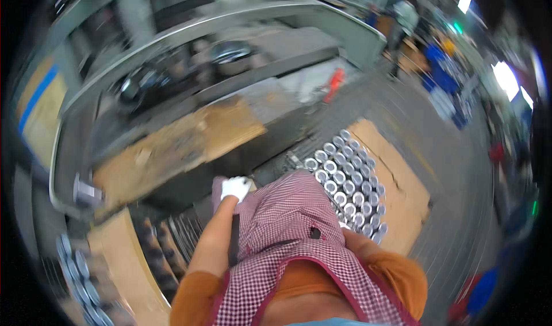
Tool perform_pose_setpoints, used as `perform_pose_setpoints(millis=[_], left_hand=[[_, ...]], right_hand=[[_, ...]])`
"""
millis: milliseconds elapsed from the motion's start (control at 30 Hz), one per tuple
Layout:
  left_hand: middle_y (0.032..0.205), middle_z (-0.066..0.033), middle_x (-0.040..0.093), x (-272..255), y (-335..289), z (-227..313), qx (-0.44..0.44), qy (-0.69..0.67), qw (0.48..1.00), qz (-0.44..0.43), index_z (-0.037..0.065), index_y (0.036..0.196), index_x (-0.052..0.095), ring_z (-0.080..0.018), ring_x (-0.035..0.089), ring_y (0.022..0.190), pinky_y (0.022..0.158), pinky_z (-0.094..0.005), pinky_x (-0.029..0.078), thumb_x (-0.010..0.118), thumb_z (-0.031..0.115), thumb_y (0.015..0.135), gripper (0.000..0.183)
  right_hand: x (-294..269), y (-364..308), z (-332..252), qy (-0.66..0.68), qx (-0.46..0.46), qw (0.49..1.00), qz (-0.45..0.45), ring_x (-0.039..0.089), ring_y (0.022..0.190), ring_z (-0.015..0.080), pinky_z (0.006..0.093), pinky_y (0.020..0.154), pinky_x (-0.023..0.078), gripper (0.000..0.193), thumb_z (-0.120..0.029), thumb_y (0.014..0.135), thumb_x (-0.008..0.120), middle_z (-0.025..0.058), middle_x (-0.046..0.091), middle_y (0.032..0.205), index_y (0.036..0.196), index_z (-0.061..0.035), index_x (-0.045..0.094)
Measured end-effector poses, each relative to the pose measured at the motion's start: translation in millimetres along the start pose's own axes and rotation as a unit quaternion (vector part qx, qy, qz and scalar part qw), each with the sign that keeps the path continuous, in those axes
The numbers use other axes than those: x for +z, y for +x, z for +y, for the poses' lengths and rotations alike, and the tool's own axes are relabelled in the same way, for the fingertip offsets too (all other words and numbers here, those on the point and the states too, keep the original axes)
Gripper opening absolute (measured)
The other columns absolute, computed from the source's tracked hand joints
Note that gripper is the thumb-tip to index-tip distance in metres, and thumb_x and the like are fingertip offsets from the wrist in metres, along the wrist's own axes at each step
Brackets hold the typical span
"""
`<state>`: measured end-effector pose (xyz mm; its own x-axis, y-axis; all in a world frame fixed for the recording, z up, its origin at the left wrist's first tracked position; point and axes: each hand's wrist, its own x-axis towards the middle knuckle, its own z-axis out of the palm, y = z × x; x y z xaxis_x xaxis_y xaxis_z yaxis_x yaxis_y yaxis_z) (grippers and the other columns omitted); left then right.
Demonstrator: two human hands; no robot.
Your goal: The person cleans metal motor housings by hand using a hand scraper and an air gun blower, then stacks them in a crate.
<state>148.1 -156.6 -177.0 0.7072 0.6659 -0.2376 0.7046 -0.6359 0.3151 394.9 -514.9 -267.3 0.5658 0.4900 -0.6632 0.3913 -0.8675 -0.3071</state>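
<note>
My left hand (pixel 234 188), in a white glove, rests against the checked apron (pixel 282 202) over my left knee. Its fingers look curled, and a small dark spot shows at their tips; what they hold, if anything, is too small to name. Of my right hand (pixel 344 226) only a scrap of white glove appears beyond the apron, its fingers hidden. Beside it, several shiny metal cylinders (pixel 349 187) with ringed tops stand close together in rows on a flat cardboard sheet (pixel 397 182).
Ahead is a grey metal machine bed with a raised rim (pixel 190 28), a worn brown board (pixel 190 139) and a red tool-like object (pixel 333 85). More metal cylinders (pixel 80 274) sit at lower left by a cardboard piece (pixel 123 262). A person (pixel 402 24) stands far right.
</note>
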Motion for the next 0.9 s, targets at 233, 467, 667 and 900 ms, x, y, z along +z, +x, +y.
perform_pose_setpoints(millis=[233,467,667,900], left_hand=[[0.11,-0.0147,0.071,-17,-19,14,-0.054,-0.145,0.983,0.099,0.012,0.105,0.073,-0.0352,0.067,0.104,0.088,-0.0511,0.051,0.042,0.049,0.097,0.049],[0.082,-0.0081,0.072,-50,-50,16,0.059,-0.192,0.881,0.427,0.017,0.094,0.077,-0.0282,0.07,0.077,0.065,-0.0441,0.052,0.056,0.033,0.091,0.026],[0.075,-0.0074,0.066,-171,-131,-3,0.125,-0.092,0.867,0.474,0.014,0.082,0.07,-0.0274,0.065,0.074,0.064,-0.0435,0.045,0.059,0.031,0.089,0.021],[0.093,-0.0134,0.072,-305,-310,-132,-0.059,0.005,0.674,0.737,0.005,0.089,0.071,-0.0302,0.069,0.086,0.075,-0.0385,0.057,0.062,0.021,0.083,0.019]], right_hand=[[-121,14,-91,-0.059,-0.119,0.974,0.186,0.065,0.101,0.0389,0.0457,0.087,0.05,0.046,-0.041,0.088,0.064,0.0235,0.069,0.111,0.115,-0.0042,0.069],[-310,-28,-297,-0.077,-0.549,0.609,0.567,0.058,0.123,0.0361,0.041,0.106,0.043,0.04,-0.012,0.092,0.065,0.0238,0.061,0.131,0.128,0.0027,0.062],[-344,7,-356,-0.262,-0.355,0.856,0.268,0.064,0.112,0.0364,0.0424,0.093,0.05,0.049,-0.043,0.098,0.054,0.0233,0.065,0.123,0.125,-0.0027,0.065],[-315,40,-328,-0.474,-0.326,0.658,0.486,0.069,0.079,0.0329,0.0459,0.069,0.055,0.04,-0.046,0.089,0.063,0.0139,0.072,0.089,0.093,-0.0079,0.076]])
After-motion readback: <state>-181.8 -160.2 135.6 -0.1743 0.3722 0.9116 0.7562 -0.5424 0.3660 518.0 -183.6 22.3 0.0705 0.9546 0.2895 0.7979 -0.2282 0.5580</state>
